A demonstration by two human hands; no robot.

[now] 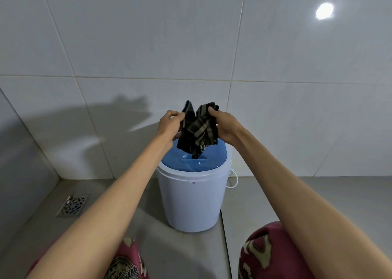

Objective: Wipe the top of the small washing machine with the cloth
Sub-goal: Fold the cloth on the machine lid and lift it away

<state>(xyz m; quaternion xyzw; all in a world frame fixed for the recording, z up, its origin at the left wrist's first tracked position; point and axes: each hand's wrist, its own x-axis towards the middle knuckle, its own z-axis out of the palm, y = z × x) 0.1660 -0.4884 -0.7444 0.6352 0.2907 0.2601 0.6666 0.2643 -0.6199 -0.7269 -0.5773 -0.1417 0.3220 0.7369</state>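
A small white washing machine [192, 200] with a round blue lid [207, 162] stands on the grey floor in front of me. Above the lid I hold a dark cloth [198, 130] with tan stripes between both hands. My left hand [170, 122] pinches its left upper corner. My right hand [222, 123] grips its right upper edge. The cloth hangs crumpled, and its lowest tip reaches down to the middle of the lid.
A white tiled wall [191, 45] rises just behind the machine. A metal floor drain [72, 205] lies at the left. A white cord [233, 179] loops at the machine's right side. My knees in red patterned fabric [263, 249] are at the bottom.
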